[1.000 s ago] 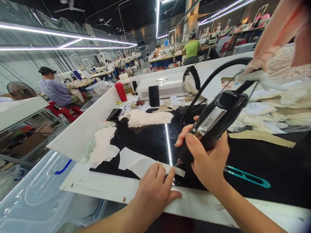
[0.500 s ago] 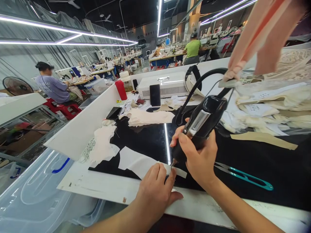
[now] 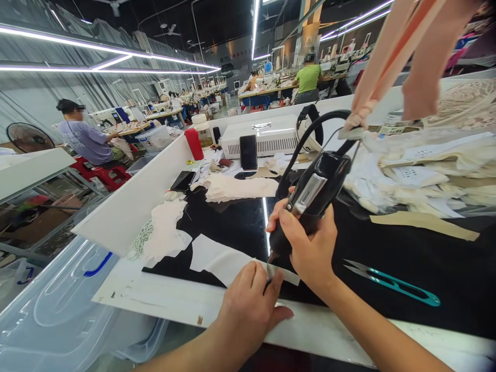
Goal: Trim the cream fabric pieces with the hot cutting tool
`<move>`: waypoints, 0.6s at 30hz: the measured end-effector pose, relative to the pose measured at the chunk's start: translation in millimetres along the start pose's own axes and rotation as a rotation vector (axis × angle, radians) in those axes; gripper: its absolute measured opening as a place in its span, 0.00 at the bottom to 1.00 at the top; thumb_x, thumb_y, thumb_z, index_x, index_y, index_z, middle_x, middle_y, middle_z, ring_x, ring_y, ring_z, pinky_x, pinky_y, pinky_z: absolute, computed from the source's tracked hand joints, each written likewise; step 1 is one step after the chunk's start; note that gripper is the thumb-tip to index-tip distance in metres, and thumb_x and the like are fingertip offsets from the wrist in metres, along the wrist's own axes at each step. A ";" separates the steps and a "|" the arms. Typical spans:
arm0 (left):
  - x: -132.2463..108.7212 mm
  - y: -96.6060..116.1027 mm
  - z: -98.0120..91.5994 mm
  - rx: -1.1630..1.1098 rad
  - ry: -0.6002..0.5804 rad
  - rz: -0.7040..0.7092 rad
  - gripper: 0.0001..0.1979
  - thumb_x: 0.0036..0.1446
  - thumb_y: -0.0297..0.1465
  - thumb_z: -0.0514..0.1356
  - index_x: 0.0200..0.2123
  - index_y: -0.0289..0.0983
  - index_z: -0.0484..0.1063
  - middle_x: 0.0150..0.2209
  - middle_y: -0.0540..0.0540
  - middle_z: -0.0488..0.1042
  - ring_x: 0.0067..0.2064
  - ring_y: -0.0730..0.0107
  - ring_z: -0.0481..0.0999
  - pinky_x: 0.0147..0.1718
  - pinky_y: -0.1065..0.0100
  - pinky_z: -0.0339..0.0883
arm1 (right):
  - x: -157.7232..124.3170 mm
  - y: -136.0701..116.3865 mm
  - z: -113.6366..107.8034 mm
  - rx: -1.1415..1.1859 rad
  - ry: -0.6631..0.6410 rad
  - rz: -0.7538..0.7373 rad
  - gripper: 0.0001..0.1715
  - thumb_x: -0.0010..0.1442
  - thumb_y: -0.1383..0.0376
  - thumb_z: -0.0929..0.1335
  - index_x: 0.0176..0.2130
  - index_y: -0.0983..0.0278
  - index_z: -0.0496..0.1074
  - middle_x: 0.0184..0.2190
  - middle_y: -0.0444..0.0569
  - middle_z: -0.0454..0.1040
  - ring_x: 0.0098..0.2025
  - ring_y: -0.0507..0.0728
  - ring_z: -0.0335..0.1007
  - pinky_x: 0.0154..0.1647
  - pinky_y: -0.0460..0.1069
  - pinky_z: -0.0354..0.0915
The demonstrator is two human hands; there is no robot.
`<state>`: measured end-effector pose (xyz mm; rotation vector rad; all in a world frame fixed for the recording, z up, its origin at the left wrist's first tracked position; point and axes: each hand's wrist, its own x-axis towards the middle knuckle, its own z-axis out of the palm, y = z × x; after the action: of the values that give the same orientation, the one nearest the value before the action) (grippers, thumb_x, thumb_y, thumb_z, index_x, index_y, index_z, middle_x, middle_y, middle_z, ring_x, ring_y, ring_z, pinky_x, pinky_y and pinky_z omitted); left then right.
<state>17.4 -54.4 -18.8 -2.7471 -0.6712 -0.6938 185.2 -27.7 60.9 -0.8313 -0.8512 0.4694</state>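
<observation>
My right hand (image 3: 312, 248) is wrapped round a black handheld tool (image 3: 320, 183) with a silver plate and a thick black cable. Its narrow metal tip points down at a pale fabric piece (image 3: 222, 256) on the black work surface (image 3: 232, 222). Beside the tip, my left hand (image 3: 251, 299) presses the fabric near the front edge, fingers bent and close together, thumb spread to the right. A narrow strip end of the fabric shows between my hands. Peach cloth strips (image 3: 387, 67) are tied to the cable above the tool.
Teal thread snips (image 3: 399, 284) lie at the right. Pale fabric stacks (image 3: 240, 187) and a standing phone (image 3: 248, 152) are farther back, before a white machine (image 3: 267, 135). Bagged fabric (image 3: 430, 165) fills the back right. Two people sit beyond the table.
My right hand and the tool have moved slightly left, with the tip now closer to my left fingers. My left hand has stayed nearly in place.
</observation>
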 end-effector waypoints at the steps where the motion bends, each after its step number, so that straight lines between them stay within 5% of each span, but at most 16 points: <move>1: -0.9 0.2 0.9 0.003 0.001 0.000 0.33 0.80 0.54 0.53 0.66 0.31 0.77 0.50 0.32 0.82 0.54 0.46 0.85 0.52 0.52 0.86 | 0.9 0.0 0.8 0.014 -0.002 -0.006 0.14 0.63 0.62 0.78 0.42 0.56 0.71 0.29 0.36 0.79 0.24 0.52 0.75 0.28 0.50 0.75; 18: -6.3 5.5 7.2 -0.003 -0.011 -0.026 0.35 0.77 0.56 0.61 0.68 0.32 0.76 0.53 0.32 0.82 0.57 0.46 0.84 0.54 0.54 0.85 | 0.4 5.3 7.0 0.063 -0.039 0.016 0.14 0.64 0.62 0.78 0.44 0.55 0.72 0.30 0.35 0.80 0.25 0.52 0.76 0.31 0.51 0.76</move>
<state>18.0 -59.2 -28.7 -2.7515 -0.7096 -0.6853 179.6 -21.1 59.7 -0.7735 -0.8618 0.5252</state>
